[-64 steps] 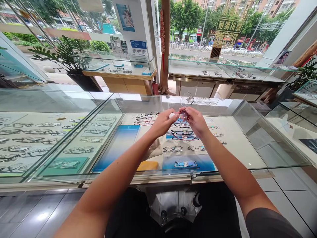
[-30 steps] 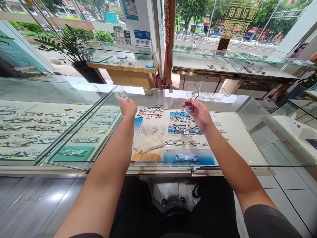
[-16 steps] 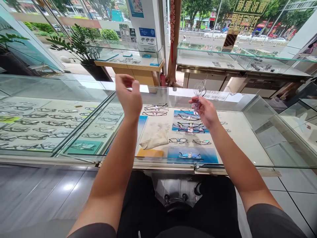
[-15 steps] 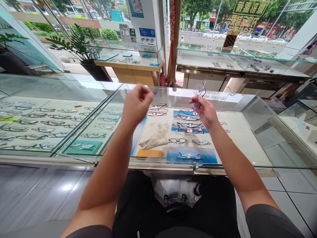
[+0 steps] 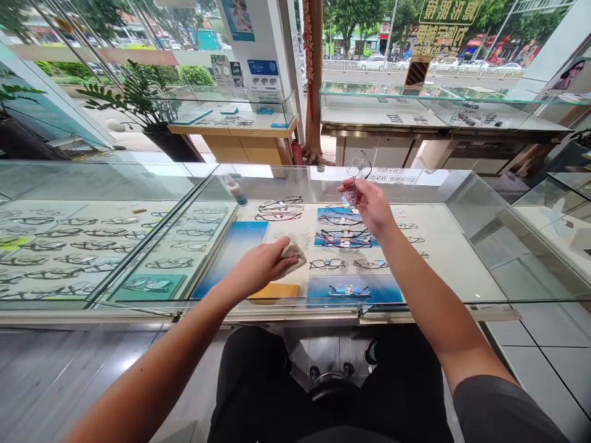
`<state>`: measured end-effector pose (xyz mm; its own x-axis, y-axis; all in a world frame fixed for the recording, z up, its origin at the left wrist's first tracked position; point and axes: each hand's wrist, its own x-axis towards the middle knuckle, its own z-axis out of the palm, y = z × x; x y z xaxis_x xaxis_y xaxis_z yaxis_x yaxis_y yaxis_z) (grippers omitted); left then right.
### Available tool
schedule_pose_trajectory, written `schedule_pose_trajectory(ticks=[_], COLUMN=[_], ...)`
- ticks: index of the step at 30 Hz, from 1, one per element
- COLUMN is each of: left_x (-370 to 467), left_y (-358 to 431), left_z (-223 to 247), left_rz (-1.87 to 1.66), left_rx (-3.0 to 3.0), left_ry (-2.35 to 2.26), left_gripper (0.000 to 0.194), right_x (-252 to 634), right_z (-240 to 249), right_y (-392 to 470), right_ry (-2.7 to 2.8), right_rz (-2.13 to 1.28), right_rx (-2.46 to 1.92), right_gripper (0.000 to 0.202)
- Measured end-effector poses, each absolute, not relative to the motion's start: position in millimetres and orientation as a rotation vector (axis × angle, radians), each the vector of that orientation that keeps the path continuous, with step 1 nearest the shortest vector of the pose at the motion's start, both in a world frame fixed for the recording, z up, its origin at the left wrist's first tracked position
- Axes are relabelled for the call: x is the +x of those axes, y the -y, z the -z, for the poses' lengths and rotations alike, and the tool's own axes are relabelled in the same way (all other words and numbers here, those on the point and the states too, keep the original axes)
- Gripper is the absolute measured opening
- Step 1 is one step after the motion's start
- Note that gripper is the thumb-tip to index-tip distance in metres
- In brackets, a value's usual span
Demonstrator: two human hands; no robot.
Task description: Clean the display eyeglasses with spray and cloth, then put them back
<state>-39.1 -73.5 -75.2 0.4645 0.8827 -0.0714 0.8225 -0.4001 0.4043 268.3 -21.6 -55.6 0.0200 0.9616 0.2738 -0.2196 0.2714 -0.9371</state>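
My left hand (image 5: 265, 263) is closed on a crumpled beige cloth (image 5: 294, 251) low over the glass counter. Raised to the right, my right hand (image 5: 375, 206) pinches a pair of thin-rimmed eyeglasses (image 5: 349, 195) held on end, one lens above the other. Droplets speckle the lower lens. A small spray bottle (image 5: 236, 189) with bluish liquid stands behind my left hand. Just below that hand lies a flat yellow-orange item (image 5: 276, 291). Several eyeglass frames (image 5: 327, 264) rest between and below my hands.
The glass showcase (image 5: 489, 258) spans the space before me, with rows of eyeglasses (image 5: 106, 232) at left. Blue display mats (image 5: 242, 246) lie around the work area. Across the aisle stand another showcase (image 5: 383, 111), a potted plant (image 5: 138, 92) and a tree trunk (image 5: 314, 92).
My left hand has come down towards me and taken hold of the cloth, which lay on the counter. The spray bottle now shows. My right hand still holds the eyeglasses up.
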Motion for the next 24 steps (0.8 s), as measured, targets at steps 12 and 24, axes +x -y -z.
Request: schedule_pose_trajectory(ticks=[12,24], left_x=[53.3,60.8], left_y=[-24.9,-24.6], left_z=[25.6,60.9], left_rz=[-0.305,-0.324], left_rx=[2.479,2.713], left_ry=[-1.065,-1.053], left_gripper=[0.015,0.013], right_x=[272.1,271.4], right_z=[53.3,53.2], right_y=[17.9,20.3], right_ry=[1.121,1.165], right_rz=[-1.109,-1.098], right_rx=[-0.83,-0.855], right_gripper=[0.037,0.039])
